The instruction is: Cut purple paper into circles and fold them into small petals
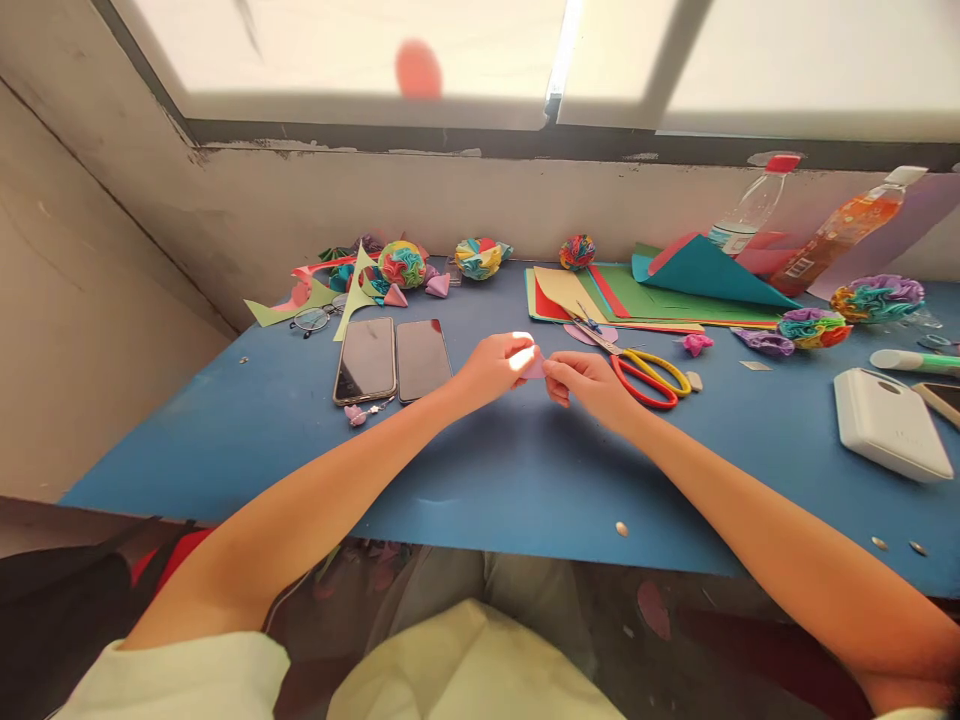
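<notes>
Both hands meet over the middle of the blue table. A small piece of pink-purple paper spans the gap between them. My left hand is closed on its left side, fingers bent round it. On the other side my right hand pinches the paper's edge between thumb and forefinger. Just right of that hand lie scissors with one red and one yellow handle. A purple paper round is partly under the blades. Two dark-screened phones rest to the left of my left hand.
Colored paper sheets are stacked at the back right, below two leaning bottles. Ruffled paper balls line the wall, with paper scraps and glasses at back left. A white device sits at the right.
</notes>
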{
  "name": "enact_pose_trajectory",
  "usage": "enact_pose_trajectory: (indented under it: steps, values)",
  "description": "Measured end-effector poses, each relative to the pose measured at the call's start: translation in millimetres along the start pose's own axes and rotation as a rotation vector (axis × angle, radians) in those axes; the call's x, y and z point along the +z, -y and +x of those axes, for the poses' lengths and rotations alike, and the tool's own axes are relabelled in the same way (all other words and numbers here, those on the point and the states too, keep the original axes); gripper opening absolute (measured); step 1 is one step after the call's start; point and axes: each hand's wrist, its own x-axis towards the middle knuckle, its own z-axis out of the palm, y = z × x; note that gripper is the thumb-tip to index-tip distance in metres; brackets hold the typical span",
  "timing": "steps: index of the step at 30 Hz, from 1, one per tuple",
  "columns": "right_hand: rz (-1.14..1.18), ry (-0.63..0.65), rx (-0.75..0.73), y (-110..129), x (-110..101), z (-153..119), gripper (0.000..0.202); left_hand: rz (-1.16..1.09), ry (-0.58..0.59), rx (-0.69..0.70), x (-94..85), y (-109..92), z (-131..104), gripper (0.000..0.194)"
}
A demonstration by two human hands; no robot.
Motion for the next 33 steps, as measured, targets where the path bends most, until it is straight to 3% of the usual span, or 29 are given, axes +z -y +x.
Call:
enact_pose_trajectory:
  steps: [5, 10, 15, 21, 28, 30, 33]
  values:
    - [0.045, 0.031, -0.012, -0.5, 1.2, 0.1, 0.037, -0.071, -0.015, 0.004, 1.6, -0.1, -0.7, 0.028]
    - [-0.084, -0.007, -0.011, 6.5, 2.1, -3.1, 0.036, -0.082, 0.057, -0.012, 1.8, 4.7, 2.5, 0.031]
    - [-0.042, 0.016, 0.005, 6.3, 2.8, -2.6, 0.033, -0.068, 0.064, 0.009, 1.1, 0.7, 0.2, 0.031]
    - [0.010, 0.006, -0.044, 2.7, 2.6, -1.1, 0.036, 0.068, -0.086, 0.013, 3.4, -6.9, -3.0, 0.029]
    - [-0.128, -0.005, -0.040, 5.0, 1.3, -2.2, 0.038, 0.100, -0.041, 0.054, 3.7, 1.4, 0.0, 0.030]
    - [-0.230, -0.061, -0.061, 2.9, 1.1, -1.3, 0.038, 0.142, -0.096, 0.025, 2.6, 0.9, 0.1, 0.029]
    - [-0.580, -0.196, -0.145, -1.7, 0.8, -1.4, 0.038, 0.184, -0.217, -0.083, -0.8, 1.4, 1.9, 0.027]
